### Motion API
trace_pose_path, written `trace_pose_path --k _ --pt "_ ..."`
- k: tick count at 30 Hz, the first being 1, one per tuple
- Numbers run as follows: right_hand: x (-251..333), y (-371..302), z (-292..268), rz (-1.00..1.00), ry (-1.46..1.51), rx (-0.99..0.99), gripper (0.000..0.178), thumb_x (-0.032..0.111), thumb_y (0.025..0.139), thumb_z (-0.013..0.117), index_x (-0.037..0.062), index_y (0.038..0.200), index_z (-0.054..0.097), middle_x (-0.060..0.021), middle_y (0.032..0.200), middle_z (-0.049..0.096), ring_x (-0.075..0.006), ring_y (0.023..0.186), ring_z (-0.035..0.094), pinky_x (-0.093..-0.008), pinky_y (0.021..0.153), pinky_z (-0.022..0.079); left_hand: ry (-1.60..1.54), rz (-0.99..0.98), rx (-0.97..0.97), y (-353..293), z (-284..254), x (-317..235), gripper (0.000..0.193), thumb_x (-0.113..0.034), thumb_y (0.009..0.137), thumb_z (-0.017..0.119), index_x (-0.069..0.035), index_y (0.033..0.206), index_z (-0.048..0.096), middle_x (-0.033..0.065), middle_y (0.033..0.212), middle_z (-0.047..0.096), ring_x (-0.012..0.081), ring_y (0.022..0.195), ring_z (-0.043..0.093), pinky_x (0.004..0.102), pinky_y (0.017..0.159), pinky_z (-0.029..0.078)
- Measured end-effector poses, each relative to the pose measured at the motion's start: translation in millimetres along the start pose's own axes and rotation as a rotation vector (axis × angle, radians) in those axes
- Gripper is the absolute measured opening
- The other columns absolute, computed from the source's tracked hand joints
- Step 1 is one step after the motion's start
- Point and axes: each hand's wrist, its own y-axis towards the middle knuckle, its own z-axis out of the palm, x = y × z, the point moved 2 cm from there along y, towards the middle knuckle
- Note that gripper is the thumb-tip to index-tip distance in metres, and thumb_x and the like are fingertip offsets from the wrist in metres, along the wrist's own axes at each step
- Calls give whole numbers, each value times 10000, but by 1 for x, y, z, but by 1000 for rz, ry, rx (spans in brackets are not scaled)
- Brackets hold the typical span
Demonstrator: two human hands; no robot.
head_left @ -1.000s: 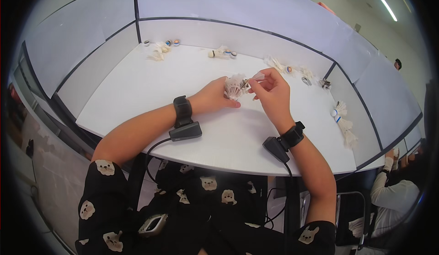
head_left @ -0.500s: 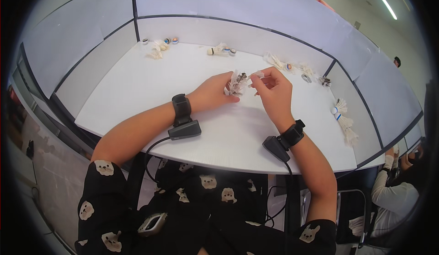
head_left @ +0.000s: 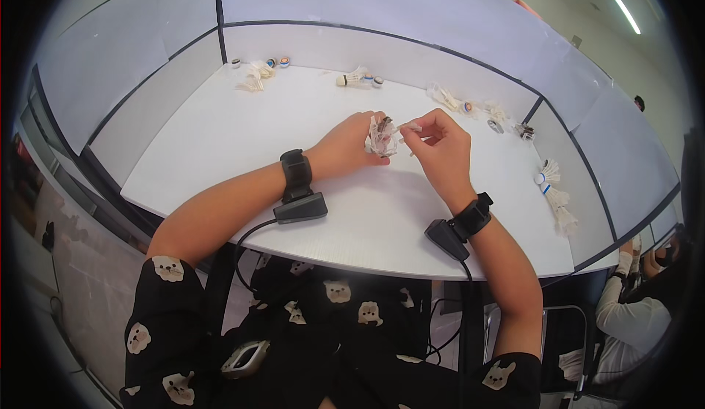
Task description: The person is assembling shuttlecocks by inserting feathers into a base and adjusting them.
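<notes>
Shuttlecock (head_left: 382,139) turned since — left hand (head_left: 348,145) grip around it, right hand (head_left: 443,143) pinching feather (head_left: 410,127)

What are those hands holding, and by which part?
The left hand holds a ragged shuttlecock by its feathered side; its base is hidden. The right hand pinches a pale feather-like piece; which end is too small to tell.

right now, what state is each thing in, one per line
left hand: closed around a shuttlecock
held shuttlecock: ragged feathers, base hidden
right hand: pinching a pale piece
pale piece: pinched beside the held shuttlecock, likely a feather
right-side shuttlecocks: lying on the table, feathers spread
left wrist device: strapped on, cable attached
right wrist device: strapped on, cable attached
ceiling lights: lit
</notes>
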Motion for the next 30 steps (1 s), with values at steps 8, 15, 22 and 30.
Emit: trace_pose_path --k 8,15,22,30 --pt "-3 0 2 -2 -2 22 139 123 865 773 24 872 676 -67 830 757 -139 750 719 -281 661 558 68 13 33 0 -3 -6 476 -154 800 849 -36 1176 581 125 1117 623 289 1030 630 387 932 521" --pt "-4 1 1 6 -30 45 122 108 864 768 21 868 683 -74 821 751 -143 744 718 -281 663 562 -30 -62 79 -1 -1 -12 508 -131 814 848 -41 1236 580 100 1157 632 233 1080 644 354 954 544" --pt "-3 0 2 6 -34 47 112 102 863 766 24 868 686 -69 818 749 -144 751 720 -283 660 562 11 -42 73 -1 -1 -7 539 -146 822 847 -41 1269 564 104 1181 623 230 1082 641 350 952 541" --pt "-3 0 3 -2 -27 48 112 107 861 769 23 854 696 -64 807 746 -142 742 718 -279 652 557 27 -27 45 -3 -1 -7 549 -168 824 845 -34 1278 568 111 1157 618 238 1069 635 355 953 531"
